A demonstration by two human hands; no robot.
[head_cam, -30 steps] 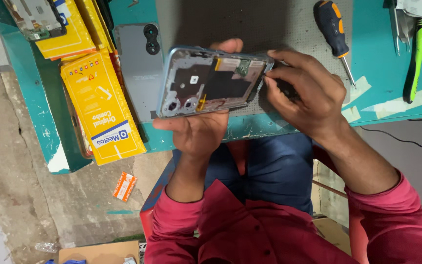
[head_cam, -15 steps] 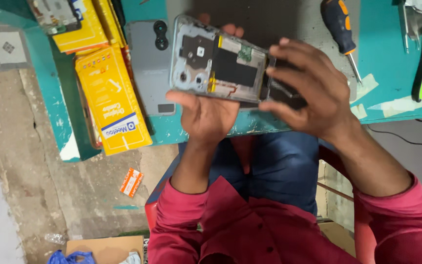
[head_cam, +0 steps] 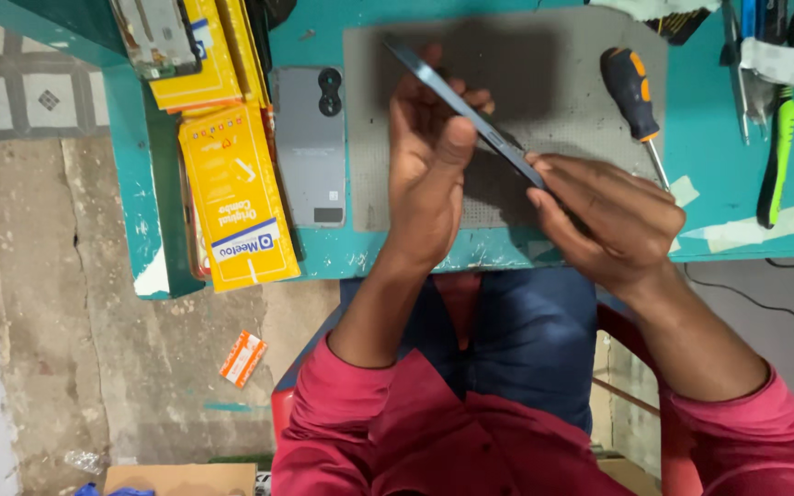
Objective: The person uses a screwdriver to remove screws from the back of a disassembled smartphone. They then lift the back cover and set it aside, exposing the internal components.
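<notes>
— Grip first, quick?
— I saw the left hand (head_cam: 429, 170) clamped around the phone frame (head_cam: 466, 115), thumb pressed on its near edge. The frame was turned edge-on to the camera, held up over the grey work mat (head_cam: 581, 55). The right hand (head_cam: 613, 216) pinched the frame's lower end with its fingertips.
— Surface?
— I logged a teal bench (head_cam: 746, 197), paint chipped at its front edge, mat on top. A screwdriver (head_cam: 634, 92) with a black-and-orange handle lay on the mat, just right of the hands. A grey phone back cover (head_cam: 310, 147) lay left of the mat, beside yellow boxes (head_cam: 236, 193).
— Room?
— Rough concrete floor (head_cam: 66, 349), cracked, patterned tiles at the top left, a small orange packet (head_cam: 243, 358) lying down there. Red chair under me, only partly seen.
</notes>
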